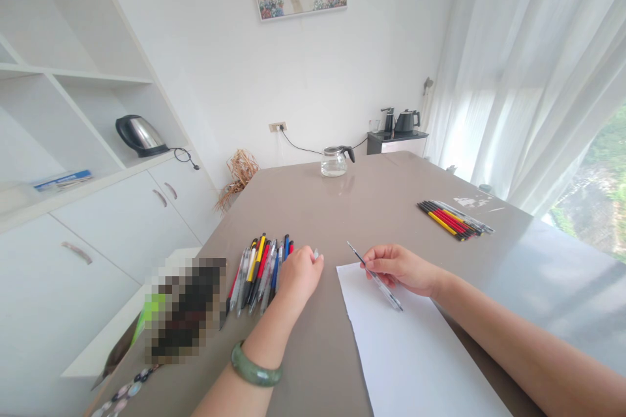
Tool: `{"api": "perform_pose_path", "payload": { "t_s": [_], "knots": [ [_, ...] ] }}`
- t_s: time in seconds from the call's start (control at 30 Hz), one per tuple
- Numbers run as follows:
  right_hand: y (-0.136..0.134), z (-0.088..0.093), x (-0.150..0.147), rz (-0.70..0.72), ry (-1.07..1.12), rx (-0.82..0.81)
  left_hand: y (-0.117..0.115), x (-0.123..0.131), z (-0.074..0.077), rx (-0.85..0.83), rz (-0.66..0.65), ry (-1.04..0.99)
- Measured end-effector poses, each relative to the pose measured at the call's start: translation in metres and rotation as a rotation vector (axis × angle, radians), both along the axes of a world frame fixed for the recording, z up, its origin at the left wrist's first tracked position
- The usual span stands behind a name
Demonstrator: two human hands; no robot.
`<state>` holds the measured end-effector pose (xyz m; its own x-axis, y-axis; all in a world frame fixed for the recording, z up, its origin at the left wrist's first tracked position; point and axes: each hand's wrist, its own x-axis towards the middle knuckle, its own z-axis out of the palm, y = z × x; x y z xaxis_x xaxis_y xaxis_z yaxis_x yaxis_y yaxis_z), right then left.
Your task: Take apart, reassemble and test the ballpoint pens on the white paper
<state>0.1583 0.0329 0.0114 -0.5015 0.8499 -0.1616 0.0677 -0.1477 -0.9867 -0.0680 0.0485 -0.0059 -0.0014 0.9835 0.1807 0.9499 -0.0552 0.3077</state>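
Observation:
My right hand (398, 267) is closed on a clear pen (376, 279), held slanted over the top edge of a white sheet of paper (415, 352). My left hand (300, 273) is curled, pinching a small clear pen cap (316, 254) at the fingertips. It rests just right of a pile of several coloured pens (257, 270) on the brown table (342, 208). A green bangle (255, 368) sits on my left wrist.
A second row of pens (454, 217) lies at the right of the table. A glass jug (336, 160) stands at the far edge. White cupboards with a kettle (139, 135) are on the left, curtains on the right. A blurred patch (183, 309) covers the near left.

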Motion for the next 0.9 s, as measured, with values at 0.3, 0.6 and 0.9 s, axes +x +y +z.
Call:
{"api": "perform_pose_path", "payload": {
  "t_s": [0.3, 0.6, 0.9],
  "knots": [
    [0.0, -0.001, 0.001, 0.007, 0.005, 0.0, -0.006, 0.004, 0.012, -0.008, 0.014, -0.133],
    [-0.004, 0.006, -0.004, 0.025, 0.056, -0.049, -0.037, 0.046, 0.026, -0.26, -0.28, -0.562],
    [-0.003, 0.003, -0.005, -0.051, -0.088, 0.137, -0.047, 0.06, 0.016, -0.627, -0.282, -1.384]
  ]
}}
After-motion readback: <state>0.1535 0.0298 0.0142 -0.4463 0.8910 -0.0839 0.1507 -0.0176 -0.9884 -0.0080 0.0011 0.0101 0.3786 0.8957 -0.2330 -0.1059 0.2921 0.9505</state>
